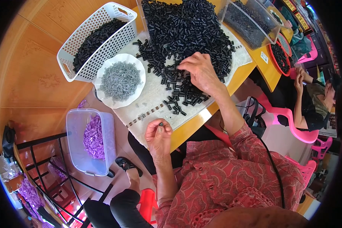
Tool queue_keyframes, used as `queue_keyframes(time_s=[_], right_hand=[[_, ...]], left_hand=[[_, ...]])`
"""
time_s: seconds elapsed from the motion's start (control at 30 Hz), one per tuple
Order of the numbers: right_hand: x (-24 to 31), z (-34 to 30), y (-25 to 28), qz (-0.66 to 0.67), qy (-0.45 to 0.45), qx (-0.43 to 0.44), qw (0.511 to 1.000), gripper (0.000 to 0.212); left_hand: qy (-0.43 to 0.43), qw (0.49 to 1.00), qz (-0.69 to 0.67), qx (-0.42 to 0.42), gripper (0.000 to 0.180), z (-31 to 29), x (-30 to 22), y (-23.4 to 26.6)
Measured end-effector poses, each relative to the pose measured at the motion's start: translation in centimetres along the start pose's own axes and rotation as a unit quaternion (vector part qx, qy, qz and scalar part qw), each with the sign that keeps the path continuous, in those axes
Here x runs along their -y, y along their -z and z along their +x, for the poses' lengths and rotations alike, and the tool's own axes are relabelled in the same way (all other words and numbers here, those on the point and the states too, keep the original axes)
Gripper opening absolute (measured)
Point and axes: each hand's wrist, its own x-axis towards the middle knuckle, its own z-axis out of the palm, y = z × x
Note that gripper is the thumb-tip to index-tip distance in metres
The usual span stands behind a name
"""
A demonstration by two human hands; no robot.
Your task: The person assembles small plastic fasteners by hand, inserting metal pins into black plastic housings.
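Note:
My left hand (159, 137) is raised by the table's near edge, its fingers closed round a small black tube (161, 124) whose round end faces up. Over the near part of a large pile of short black tubes (186, 30) is my right hand (202, 73), fingers curled together and tips at the pieces. Whatever its fingertips grip is hidden. Loose black tubes (176, 104) lie scattered on the pale cloth (155, 117) between the hands. A white wavy-rimmed bowl (98, 84) heaped with small clear pieces (120, 80) stands to the left.
A white perforated basket (68, 47) of black pieces stands behind the bowl. On the far right is a clear bin (271, 40). A clear tub (109, 144) holding purple packets (94, 138) sits at floor level, left. Someone sits at right near a pink chair (288, 117); another person's knee (129, 205) shows lower left.

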Motion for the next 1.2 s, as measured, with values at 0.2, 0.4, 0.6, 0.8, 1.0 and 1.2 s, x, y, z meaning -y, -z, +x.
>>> queue_keyframes(time_s=[0.2, 0.4, 0.6, 0.8, 1.0, 1.2], right_hand=[[-1.0, -0.8, 0.3, -0.019, -0.052, -0.058, 0.997, 0.030], [0.5, -0.7, 0.7, -0.018, -0.034, -0.012, 0.999, 0.026], [1.2, -1.6, 0.7, 0.022, -0.004, 0.020, 1.000, 0.021], [0.3, -1.9, 1.3, 0.001, -0.034, 0.004, 0.999, 0.023], [1.6, -1.3, 0.2, 0.017, 0.001, 0.032, 0.999, 0.028], [1.5, 0.5, -0.5, 0.032, -0.007, 0.008, 0.999, 0.040]], left_hand=[[-0.002, 1.000, 0.008, 0.011, 0.020, 0.0, -0.1, -0.1], [-0.006, 1.000, 0.005, 0.013, 0.020, 0.0, 0.0, 0.0], [-0.004, 1.000, -0.004, 0.007, 0.020, 0.1, 0.1, 0.2], [-0.001, 1.000, 0.003, 0.013, 0.020, 0.0, -0.1, -0.1], [-0.001, 1.000, 0.011, 0.015, 0.020, 0.0, 0.0, -0.1], [-0.005, 1.000, -0.005, 0.009, 0.020, 0.0, 0.1, 0.0]])
